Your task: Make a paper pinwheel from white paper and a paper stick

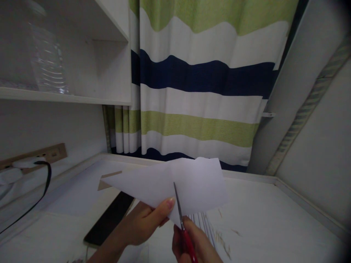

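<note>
— So, where do we have the sheet of white paper [170, 182]?

— Pinched in our left hand [142, 223]: the thumb lies on top of the lower edge, the other fingers curl beneath it, and the sheet fans up and away from the fingertips, lifted off the white table [274, 226].

— And our right hand [196, 243]?

— Closed around the red handles of the scissors [182, 226]. The thin blades rise from those fingers into the paper's lower edge, just beside the left thumb tip.

— What lies about the fingers?

— Beyond the left knuckles, a dark flat phone [109, 219] on the table. Under the paper, past the right fingers, a bundle of white strips [204, 221]. Far ahead hangs a striped curtain [203, 80].
</note>
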The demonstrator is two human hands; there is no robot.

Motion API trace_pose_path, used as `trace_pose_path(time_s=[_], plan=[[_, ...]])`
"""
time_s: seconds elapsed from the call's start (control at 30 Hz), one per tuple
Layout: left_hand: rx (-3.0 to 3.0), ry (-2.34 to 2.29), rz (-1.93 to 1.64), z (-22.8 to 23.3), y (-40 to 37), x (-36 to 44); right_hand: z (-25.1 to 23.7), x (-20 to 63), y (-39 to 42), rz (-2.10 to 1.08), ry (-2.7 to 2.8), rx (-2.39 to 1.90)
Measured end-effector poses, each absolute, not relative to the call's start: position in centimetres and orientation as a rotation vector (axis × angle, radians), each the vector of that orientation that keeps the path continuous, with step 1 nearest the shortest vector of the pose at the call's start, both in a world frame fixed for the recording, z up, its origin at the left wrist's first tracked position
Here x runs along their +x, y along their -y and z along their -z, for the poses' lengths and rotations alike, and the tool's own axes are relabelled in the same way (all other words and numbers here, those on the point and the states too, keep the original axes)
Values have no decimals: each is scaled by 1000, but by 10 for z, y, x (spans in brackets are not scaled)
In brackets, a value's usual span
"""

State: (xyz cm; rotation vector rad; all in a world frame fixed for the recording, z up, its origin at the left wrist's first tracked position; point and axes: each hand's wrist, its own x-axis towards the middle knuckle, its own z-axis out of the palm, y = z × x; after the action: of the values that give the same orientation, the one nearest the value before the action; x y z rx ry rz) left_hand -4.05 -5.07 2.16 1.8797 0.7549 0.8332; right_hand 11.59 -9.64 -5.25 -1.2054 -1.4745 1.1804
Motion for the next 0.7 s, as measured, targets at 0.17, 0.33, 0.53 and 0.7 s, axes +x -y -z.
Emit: trace_pose_path(time_s=[0.17,0.33,0.53,0.7], plan=[[1827,-754,-881,-21,52,-40,54,105,93,-1311,1353,-1121],[1784,-787,-852,-16,51,-41,60,106,95,-1250,1351,-1043],[1812,-784,-858,-18,50,-41,51,106,94,-1063,1519,-1185],[1820,-774,-845,-17,50,-39,28,104,106,-996,1586,-1229]])
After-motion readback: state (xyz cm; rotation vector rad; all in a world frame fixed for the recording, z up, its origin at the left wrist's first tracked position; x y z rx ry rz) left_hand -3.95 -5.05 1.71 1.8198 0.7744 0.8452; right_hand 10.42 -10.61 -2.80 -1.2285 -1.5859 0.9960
